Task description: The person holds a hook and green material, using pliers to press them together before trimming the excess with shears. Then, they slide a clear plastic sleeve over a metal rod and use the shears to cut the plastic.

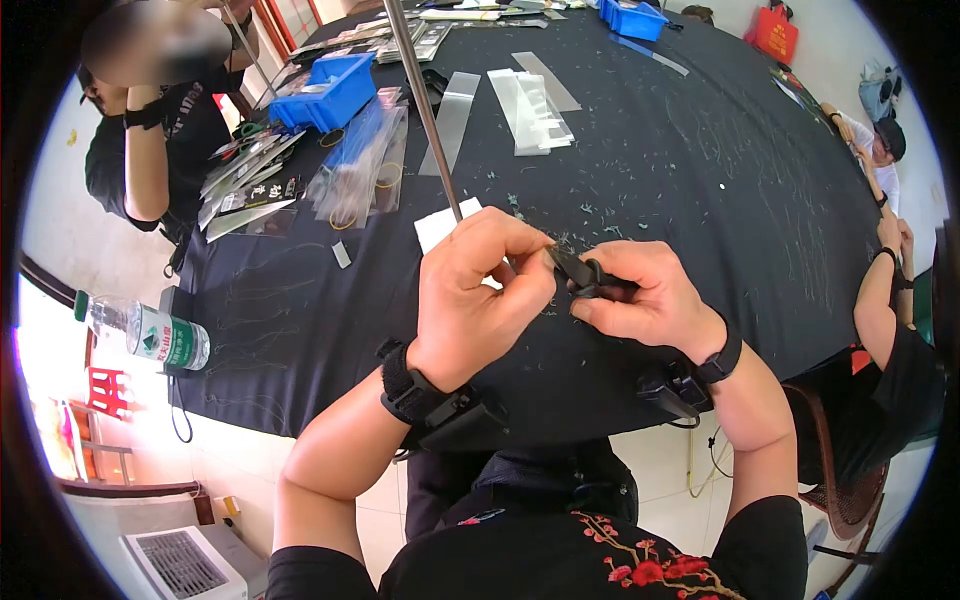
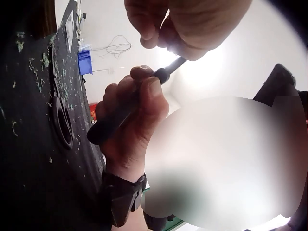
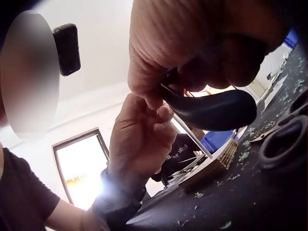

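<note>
My right hand (image 1: 655, 295) grips a black-handled tool (image 3: 216, 110) that looks like small pliers, with a smooth curved handle showing below the fingers. Its narrow front end points at my left hand (image 1: 480, 290), whose thumb and index fingertip pinch together right at the tool's tip. What the left fingertips hold is too small to tell. Both hands are close together above the black-covered table near its front edge. Scissors with dark ring handles (image 2: 57, 118) lie on the cloth beside the hands. Green scraps (image 1: 590, 210) are scattered beyond the fingers.
A metal pole (image 1: 425, 110) rises just beyond my left hand. Clear plastic sheets (image 1: 525, 110), packets (image 1: 365, 170) and a blue bin (image 1: 320, 95) are farther back. A water bottle (image 1: 150, 333) is at the left edge. Other people sit at left and right.
</note>
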Available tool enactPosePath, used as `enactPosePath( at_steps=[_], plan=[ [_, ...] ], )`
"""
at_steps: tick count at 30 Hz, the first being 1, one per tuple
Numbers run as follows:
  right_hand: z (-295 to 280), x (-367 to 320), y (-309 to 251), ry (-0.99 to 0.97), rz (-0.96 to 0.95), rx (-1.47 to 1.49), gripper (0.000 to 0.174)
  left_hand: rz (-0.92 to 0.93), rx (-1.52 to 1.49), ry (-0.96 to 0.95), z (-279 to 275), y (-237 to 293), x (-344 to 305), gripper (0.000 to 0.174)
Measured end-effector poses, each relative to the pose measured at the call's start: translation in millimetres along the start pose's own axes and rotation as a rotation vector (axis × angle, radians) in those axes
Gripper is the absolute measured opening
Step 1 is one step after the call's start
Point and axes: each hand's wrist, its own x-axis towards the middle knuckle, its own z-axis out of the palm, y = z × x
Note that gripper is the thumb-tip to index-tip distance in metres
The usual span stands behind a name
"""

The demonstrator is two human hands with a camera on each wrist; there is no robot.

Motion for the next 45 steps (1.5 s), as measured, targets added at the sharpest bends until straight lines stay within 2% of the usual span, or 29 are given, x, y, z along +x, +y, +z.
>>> enactPosePath(
  at_steps=[2,4,6,8,9,12,14,16,18,20,21,24,32,38,40,45],
  plan=[
    [-3,2,-2,-0.033,-0.077,-0.089,0.018,0.006,-0.008,0.009,1,0,3,0.006],
    [2,3,-15,-0.160,-0.294,-0.199,0.019,-0.193,-0.025,0.022,-2,-9,4,0.003],
    [9,1,-18,-0.221,-0.309,-0.112,0.023,-0.224,-0.166,0.005,-5,-13,6,0.002],
    [7,1,-18,-0.032,-0.292,-0.168,0.026,-0.225,-0.142,-0.042,-4,-4,3,0.002],
    [-2,2,-19,0.002,-0.224,-0.157,0.028,-0.266,-0.140,-0.098,-4,-1,2,0.002],
    [-5,-5,-2,0.286,-0.019,0.076,0.027,-0.333,-0.198,-0.159,0,-3,-4,0.003],
    [-8,-4,3,0.272,-0.031,0.086,0.023,-0.312,-0.231,-0.151,2,-5,-6,0.005],
    [0,0,4,0.403,0.019,0.430,0.020,-0.350,-0.280,-0.258,2,-5,-7,0.003],
    [0,-1,4,0.375,0.022,0.458,0.017,-0.312,-0.268,-0.330,3,-5,-8,0.003],
    [0,0,2,0.279,0.109,0.457,0.017,-0.349,-0.313,-0.356,5,-9,-11,0.003],
    [0,-1,2,0.237,0.102,0.456,0.016,-0.306,-0.274,-0.365,5,-8,-11,0.004],
    [2,-3,4,0.184,0.118,0.478,0.016,-0.336,-0.305,-0.380,4,-7,-12,0.004],
    [-3,-3,8,0.159,0.100,0.506,0.018,-0.342,-0.325,-0.361,4,-8,-12,0.004],
    [-5,-3,8,0.122,0.117,0.481,0.017,-0.472,-0.432,-0.359,3,-8,-11,0.005],
    [-5,-3,6,0.126,0.128,0.486,0.017,-0.570,-0.500,-0.363,2,-4,-8,0.007],
    [-4,-2,6,0.135,0.146,0.543,0.017,-0.632,-0.508,-0.378,0,-3,-5,0.010]
  ],
)
